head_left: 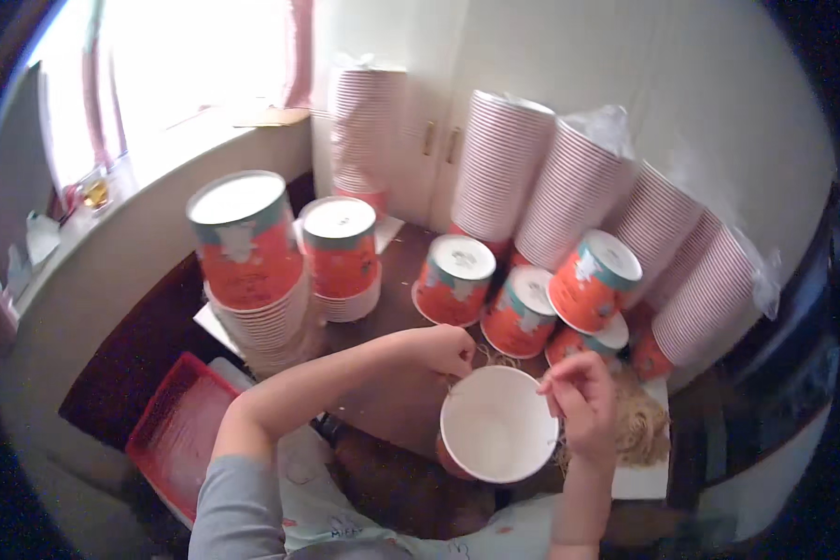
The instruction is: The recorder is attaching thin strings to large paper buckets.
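Observation:
An open paper bucket [499,425], white inside with an orange outer wall, stands tilted toward me at the table's near edge. My left hand [446,353] is closed in a pinch at its far left rim, and a thin strand of twine [452,381] shows under the fingertips. On the opposite side, my right hand [583,399] has thumb and forefinger pressed together beside the rim; what they hold, if anything, is too small to make out. A tangled heap of tan twine [640,427] lies right of that hand, with loose strands behind the bucket.
Several upside-down orange-and-green buckets [455,280] stand beyond my hands. Tall stacks of nested buckets [502,168] in clear plastic line the back, and another stack [247,271] rises at left. A red tray [182,429] sits at lower left. Behind are white cabinet doors [551,56].

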Demonstrator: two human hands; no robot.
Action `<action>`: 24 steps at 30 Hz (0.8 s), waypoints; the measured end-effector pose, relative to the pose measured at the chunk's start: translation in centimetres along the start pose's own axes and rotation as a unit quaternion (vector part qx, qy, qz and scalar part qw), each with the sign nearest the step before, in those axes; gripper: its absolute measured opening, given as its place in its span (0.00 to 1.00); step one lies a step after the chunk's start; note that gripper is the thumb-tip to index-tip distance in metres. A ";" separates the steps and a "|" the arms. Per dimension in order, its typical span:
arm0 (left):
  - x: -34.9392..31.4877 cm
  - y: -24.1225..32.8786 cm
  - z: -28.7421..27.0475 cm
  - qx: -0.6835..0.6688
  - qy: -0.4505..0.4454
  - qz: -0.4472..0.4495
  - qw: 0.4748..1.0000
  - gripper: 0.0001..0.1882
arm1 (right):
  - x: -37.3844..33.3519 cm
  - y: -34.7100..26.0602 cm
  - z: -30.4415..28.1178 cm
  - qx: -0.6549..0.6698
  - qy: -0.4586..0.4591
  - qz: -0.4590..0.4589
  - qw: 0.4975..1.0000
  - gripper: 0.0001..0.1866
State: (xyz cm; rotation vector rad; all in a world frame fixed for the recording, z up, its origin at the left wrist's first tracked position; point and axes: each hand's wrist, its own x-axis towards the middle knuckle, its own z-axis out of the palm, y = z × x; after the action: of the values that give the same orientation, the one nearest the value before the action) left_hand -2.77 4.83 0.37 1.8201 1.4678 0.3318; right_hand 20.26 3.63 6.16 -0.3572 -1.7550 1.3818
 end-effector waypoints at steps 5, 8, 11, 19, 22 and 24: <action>-3.0 0.6 0.1 0.047 0.064 0.039 0.996 0.28 | 0.8 -2.9 4.1 -0.006 -0.077 -0.042 0.996 0.05; -3.8 1.4 0.4 0.043 -0.012 0.035 0.998 0.26 | 1.3 -4.0 5.8 -0.013 -0.113 -0.051 0.992 0.05; -6.0 1.9 0.0 0.185 -0.035 0.119 0.975 0.14 | 1.2 -5.3 7.0 -0.014 -0.136 -0.067 0.988 0.05; -20.3 6.0 -9.5 0.469 0.614 0.105 0.626 0.05 | 0.4 -7.7 10.5 -0.229 -0.234 -0.325 0.887 0.15; -25.1 6.8 -11.5 0.559 0.665 0.157 0.471 0.07 | 1.1 -7.1 14.5 -0.404 -0.210 -0.421 0.785 0.12; -27.1 5.6 -12.3 0.641 0.639 0.132 0.404 0.09 | 3.1 -4.0 17.6 -0.395 -0.180 -0.475 0.765 0.10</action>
State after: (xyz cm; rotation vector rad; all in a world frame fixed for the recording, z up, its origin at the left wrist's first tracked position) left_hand -14.66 -15.53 19.42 3.3639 2.9838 1.2195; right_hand 6.19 -7.21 10.60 0.3931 -2.2721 -0.0787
